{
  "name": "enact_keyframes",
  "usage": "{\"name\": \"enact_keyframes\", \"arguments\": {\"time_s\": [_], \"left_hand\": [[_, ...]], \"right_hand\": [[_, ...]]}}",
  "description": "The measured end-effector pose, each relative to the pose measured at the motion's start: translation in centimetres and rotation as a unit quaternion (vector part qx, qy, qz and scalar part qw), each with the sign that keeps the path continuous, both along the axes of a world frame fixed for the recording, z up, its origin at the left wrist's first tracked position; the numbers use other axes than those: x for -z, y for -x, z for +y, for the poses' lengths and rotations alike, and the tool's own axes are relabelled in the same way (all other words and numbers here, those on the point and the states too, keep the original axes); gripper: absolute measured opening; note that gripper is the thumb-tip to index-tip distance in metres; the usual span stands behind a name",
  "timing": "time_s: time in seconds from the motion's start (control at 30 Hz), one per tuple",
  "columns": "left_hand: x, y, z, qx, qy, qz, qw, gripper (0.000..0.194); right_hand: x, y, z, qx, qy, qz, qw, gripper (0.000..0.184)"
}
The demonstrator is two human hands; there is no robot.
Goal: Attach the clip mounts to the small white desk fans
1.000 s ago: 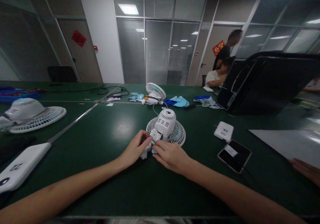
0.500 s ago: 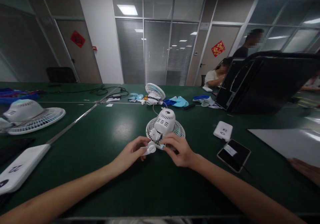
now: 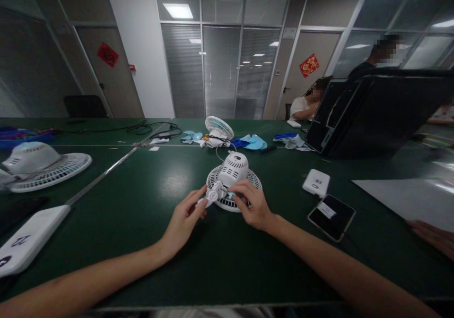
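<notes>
A white fan head lies grille down on the green table, its motor housing facing up. My left hand pinches a small white plastic part with a round end, held against the joint at the housing's near side. Close beside it, the fingers of my right hand are closed at the same joint on a small light-blue piece, mostly hidden by the fingertips. The lower rim of the grille shows between both hands.
Behind lies another white fan among blue and light-blue pieces. A larger fan and a white power bank are at left. At right are a white power bank, a phone, a black case and another person's hand.
My left hand has moved the white part up and away from me, against the fan's joint. My right hand has shifted slightly upward. A person in the background has moved right.
</notes>
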State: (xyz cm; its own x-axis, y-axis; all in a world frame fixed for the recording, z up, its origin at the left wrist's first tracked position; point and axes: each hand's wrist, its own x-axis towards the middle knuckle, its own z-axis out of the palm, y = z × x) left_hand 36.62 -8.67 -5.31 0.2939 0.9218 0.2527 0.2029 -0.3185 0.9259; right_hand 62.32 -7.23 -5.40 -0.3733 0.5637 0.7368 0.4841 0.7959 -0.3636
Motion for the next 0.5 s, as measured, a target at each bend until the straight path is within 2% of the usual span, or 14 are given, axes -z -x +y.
{"name": "enact_keyframes", "arguments": {"time_s": [0.13,0.27,0.5], "left_hand": [[-0.6,-1.0,-0.3,-0.006,0.000,-0.031,1.000,0.052],[-0.4,-1.7,0.2,-0.028,0.046,-0.045,0.998,0.058],[-0.5,-1.9,0.2,-0.023,0.132,-0.122,0.983,0.061]], "right_hand": [[0.1,0.1,0.1,-0.002,0.001,0.002,1.000,0.022],[0.1,0.2,0.0,-0.009,-0.011,-0.009,1.000,0.023],[-0.1,0.2,-0.1,-0.002,-0.036,-0.033,0.999,0.025]]}}
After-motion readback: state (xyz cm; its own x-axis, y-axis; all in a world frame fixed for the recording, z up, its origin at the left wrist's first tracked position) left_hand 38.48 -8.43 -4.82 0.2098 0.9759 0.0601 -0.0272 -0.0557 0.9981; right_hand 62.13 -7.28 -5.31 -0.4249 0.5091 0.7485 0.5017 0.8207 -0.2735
